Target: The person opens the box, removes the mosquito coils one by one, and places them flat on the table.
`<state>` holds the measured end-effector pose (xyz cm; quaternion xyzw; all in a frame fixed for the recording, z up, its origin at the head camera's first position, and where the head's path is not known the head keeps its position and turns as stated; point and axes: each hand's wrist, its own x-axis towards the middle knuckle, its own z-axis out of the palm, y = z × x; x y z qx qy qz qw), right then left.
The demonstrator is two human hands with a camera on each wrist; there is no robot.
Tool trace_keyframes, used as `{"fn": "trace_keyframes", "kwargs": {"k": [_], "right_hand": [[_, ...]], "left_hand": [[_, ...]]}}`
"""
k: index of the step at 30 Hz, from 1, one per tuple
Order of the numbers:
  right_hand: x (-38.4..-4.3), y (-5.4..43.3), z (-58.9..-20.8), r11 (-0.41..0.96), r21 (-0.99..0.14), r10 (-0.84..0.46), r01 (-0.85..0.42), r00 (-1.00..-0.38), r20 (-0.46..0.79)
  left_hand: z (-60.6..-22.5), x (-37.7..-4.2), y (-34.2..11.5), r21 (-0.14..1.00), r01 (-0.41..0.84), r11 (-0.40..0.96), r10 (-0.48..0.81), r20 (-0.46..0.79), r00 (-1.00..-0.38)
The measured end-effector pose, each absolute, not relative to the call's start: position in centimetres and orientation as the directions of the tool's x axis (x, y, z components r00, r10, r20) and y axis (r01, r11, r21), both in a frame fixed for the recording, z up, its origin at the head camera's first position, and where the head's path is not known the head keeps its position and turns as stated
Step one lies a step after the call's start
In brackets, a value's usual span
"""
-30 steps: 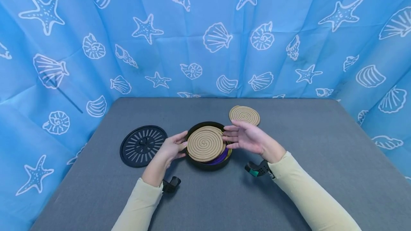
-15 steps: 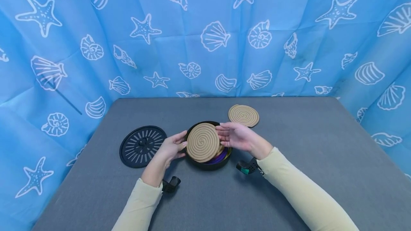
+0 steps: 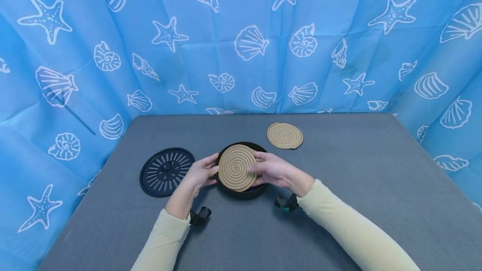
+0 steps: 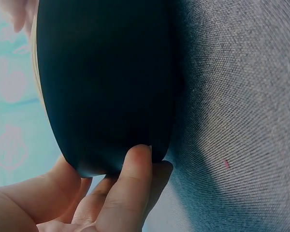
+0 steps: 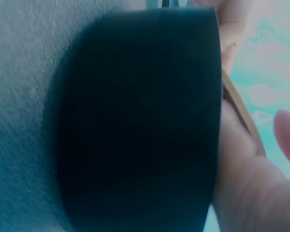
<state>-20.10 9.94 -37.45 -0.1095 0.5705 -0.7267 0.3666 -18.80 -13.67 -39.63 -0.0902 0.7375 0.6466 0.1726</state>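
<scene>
A tan spiral mosquito coil (image 3: pixel 236 166) sits tilted at the mouth of a round black tin (image 3: pixel 244 195), its right side raised. My right hand (image 3: pixel 276 170) holds the coil at its right edge, thumb over the top and fingers beneath; in the right wrist view the coil's thin edge (image 5: pixel 244 112) shows between fingers and thumb. On the left, my left hand (image 3: pixel 201 175) grips the tin's side wall (image 4: pixel 104 87), thumb at the rim. Most of the tin's contents are hidden under the coil.
A black slotted lid (image 3: pixel 167 175) with a small centre piece lies left of the tin. Another tan coil (image 3: pixel 285 136) lies flat behind and to the right. A blue shell-patterned curtain (image 3: pixel 226 53) hangs behind the grey table (image 3: pixel 339 154).
My right hand has moved left to the coil and its thumb has come over the top. The coil has tilted up and shifted slightly left. My left hand stays on the tin.
</scene>
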Motion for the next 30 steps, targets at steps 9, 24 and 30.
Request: {"fn": "trace_keyframes", "kwargs": {"k": [9,24,30], "right_hand": [[-19.7,10.6,-37.8,-0.102,-0.910,-0.627,0.403,-0.736,-0.255],[-20.3,14.0,-36.2,-0.213,-0.906,-0.583,0.366,-0.792,-0.183],[-20.4,15.5,-35.8,-0.223,-0.910,-0.558,0.350,-0.811,-0.175]], "left_hand": [[-39.8,-18.8,-13.8,0.921,-0.360,0.145,0.102,-0.376,-0.921],[-39.8,-18.9,-13.7,0.920,-0.363,0.148,0.086,-0.378,-0.922],[-39.9,-19.0,-13.7,0.916,-0.372,0.148,0.088,-0.386,-0.918]]}}
